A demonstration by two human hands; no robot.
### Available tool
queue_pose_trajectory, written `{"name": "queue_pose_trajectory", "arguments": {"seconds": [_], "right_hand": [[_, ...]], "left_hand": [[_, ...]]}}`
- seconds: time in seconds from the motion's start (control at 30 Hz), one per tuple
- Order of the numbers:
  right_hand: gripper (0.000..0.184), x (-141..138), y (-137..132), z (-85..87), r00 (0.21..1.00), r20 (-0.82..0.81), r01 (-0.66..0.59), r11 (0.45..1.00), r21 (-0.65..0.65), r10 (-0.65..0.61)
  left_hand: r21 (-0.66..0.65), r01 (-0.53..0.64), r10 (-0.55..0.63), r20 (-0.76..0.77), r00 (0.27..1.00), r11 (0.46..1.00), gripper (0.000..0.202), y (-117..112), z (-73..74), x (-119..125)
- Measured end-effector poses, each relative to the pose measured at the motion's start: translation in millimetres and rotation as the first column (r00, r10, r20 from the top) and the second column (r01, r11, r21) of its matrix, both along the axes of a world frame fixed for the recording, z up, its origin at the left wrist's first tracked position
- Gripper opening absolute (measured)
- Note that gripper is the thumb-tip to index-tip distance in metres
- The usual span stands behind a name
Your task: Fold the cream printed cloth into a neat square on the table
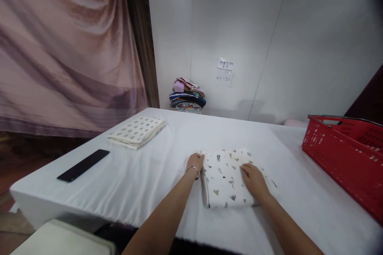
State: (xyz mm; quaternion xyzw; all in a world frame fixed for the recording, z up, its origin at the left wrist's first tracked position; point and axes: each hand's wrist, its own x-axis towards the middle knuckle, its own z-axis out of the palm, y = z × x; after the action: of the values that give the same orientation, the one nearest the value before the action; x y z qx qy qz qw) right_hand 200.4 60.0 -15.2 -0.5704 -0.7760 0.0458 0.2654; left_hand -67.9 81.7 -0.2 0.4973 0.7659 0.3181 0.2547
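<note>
A white cloth (pixel 223 181) printed with small plants and animals lies folded on the white-covered table in front of me. At its upper left edge, my left hand (pixel 195 162) is closed with the cloth's edge between the fingers; a bracelet circles that wrist. My right hand (pixel 253 180) rests on the right part of the cloth, its fingers bent and closed on the fabric. Some of the cloth extends to the right beyond this hand. Another folded cloth (pixel 137 130), cream with small grey motifs, sits apart at the table's left.
A black flat object (pixel 83 165) lies at the left of the table (pixel 167 167). A red plastic basket (pixel 341 155) stands on the right. Beyond the far edge is a stack of folded fabrics (pixel 188 95). A pale seat (pixel 62 239) is at the lower left.
</note>
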Motion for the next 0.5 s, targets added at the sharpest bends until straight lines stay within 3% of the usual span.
{"name": "queue_pose_trajectory", "arguments": {"seconds": [0.2, 0.5], "right_hand": [[0.032, 0.5, 6.2, 7.8, 1.0, -0.002, -0.011, 0.997, -0.077, 0.011], [0.034, -31.5, 30.3, 17.9, 0.998, -0.004, -0.069, 0.994, -0.081, 0.069]], "left_hand": [[0.03, -0.03, 0.029, 0.016, 0.999, 0.999, 0.018, -0.8, -3.3, 1.4], [0.034, -0.004, 0.003, 0.006, 1.0, 0.999, 0.017, -0.4, -1.9, 0.3]]}}
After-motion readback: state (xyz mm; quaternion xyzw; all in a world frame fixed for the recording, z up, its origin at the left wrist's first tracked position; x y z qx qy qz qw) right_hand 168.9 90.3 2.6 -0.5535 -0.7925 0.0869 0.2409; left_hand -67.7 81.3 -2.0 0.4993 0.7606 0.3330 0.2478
